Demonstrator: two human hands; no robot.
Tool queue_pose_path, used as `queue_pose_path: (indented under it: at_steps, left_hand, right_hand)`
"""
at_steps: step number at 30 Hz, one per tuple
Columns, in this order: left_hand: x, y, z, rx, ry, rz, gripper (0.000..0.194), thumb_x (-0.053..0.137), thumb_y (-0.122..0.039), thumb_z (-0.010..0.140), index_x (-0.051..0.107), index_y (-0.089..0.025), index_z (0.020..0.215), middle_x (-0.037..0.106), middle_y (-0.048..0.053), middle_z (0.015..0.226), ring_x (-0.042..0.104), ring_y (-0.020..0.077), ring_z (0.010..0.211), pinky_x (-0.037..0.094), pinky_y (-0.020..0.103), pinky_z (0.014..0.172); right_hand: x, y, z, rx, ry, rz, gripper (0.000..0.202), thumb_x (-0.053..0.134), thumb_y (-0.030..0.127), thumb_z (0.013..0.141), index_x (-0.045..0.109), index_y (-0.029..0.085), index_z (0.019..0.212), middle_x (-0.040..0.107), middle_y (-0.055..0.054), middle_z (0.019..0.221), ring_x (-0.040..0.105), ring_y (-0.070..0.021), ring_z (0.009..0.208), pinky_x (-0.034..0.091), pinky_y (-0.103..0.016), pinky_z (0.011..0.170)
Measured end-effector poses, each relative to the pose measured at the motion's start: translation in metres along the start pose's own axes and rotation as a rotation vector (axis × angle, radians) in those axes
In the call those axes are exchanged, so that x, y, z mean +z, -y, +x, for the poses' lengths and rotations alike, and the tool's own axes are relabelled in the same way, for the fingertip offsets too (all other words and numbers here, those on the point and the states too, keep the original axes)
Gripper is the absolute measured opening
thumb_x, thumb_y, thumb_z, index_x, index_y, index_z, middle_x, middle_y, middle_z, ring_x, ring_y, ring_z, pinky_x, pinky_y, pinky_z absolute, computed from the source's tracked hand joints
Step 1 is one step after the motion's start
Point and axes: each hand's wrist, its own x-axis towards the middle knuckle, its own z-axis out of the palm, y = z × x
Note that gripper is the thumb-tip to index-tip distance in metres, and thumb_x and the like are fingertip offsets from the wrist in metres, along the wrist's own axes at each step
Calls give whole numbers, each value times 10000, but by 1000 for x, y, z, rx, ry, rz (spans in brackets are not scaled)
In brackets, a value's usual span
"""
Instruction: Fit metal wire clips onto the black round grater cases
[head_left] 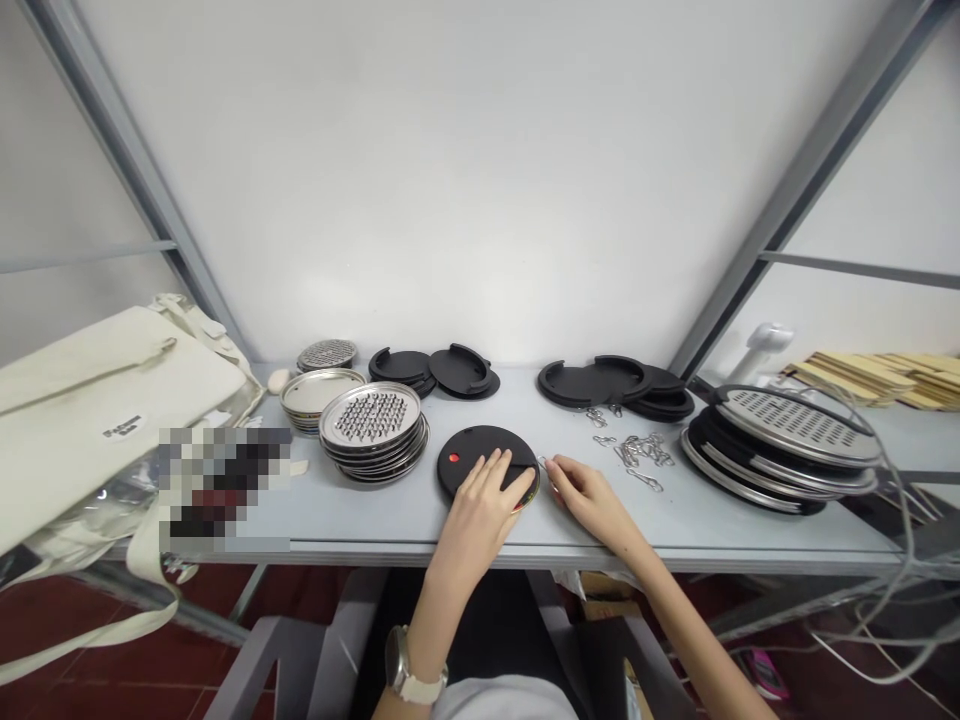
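- Behind, plain white wall (480, 200); below, pale grey table (405, 525).
- On table, near front edge: round black disc (480, 442), flat and matte, red dot (454, 457) at left.
- Across disc, left hand (480, 503), fingers slightly spread.
- Just right of disc, right hand (590, 497), pinching thin wire piece (541, 463).
- At far left, cream bag (112, 380), contents hard to tell.
- Along wall, shallow rimmed black holders (596, 382).

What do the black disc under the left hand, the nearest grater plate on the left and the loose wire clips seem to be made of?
The black disc looks like matte plastic, judging by its dull, even surface. The grater plate appears to be shiny metal, perhaps steel: it is silvery with bright highlights. The wire clips seem bare metal, glinting silver.
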Motion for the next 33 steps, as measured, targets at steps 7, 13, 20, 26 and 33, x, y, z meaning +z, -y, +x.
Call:
queue_pose_path:
  at_steps: [7, 13, 20, 26, 33]
  left_hand:
    - [-3, 4, -2, -47, -12, -112, 390, 621, -249, 839, 544, -236, 1222, 470, 96, 1392, 415, 251, 1309, 393, 421, 1068]
    - [4, 0, -2, -106, -39, -97, 333, 583, -249, 856, 562, -254, 1188, 476, 76, 1388, 401, 239, 1318, 385, 403, 1067]
    - [10, -5, -1, -150, -71, -74, 282, 539, -261, 876, 569, -239, 1156, 473, 73, 1392, 402, 242, 1317, 367, 406, 1083]
    - [9, -8, 1, -192, -110, -83, 538, 557, -261, 842, 400, -216, 1355, 526, 84, 1322, 446, 244, 1268, 400, 413, 1049]
    - [13, -7, 2, -187, -140, -74, 451, 541, -269, 853, 473, -175, 1289, 551, 89, 1283, 473, 246, 1233, 430, 411, 1017]
  right_hand:
    - [15, 2, 22, -55, -24, -162, 354, 353, 381, 934, 385, 214, 624, 439, 46, 532, 418, -123, 509, 314, -247, 535]
    - [16, 5, 15, -37, -6, -187, 336, 337, 366, 939, 373, 216, 640, 460, 41, 542, 431, -125, 505, 308, -244, 540]
    - [17, 1, 11, -35, 9, -163, 340, 325, 378, 947, 374, 213, 654, 444, 43, 541, 409, -120, 497, 296, -247, 536]
    - [18, 2, 10, -48, 2, -167, 320, 325, 366, 941, 390, 213, 667, 466, 35, 556, 426, -125, 508, 308, -247, 543]
    - [18, 3, 10, -46, -4, -193, 304, 316, 362, 941, 403, 217, 689, 493, 21, 584, 459, -140, 533, 321, -253, 560]
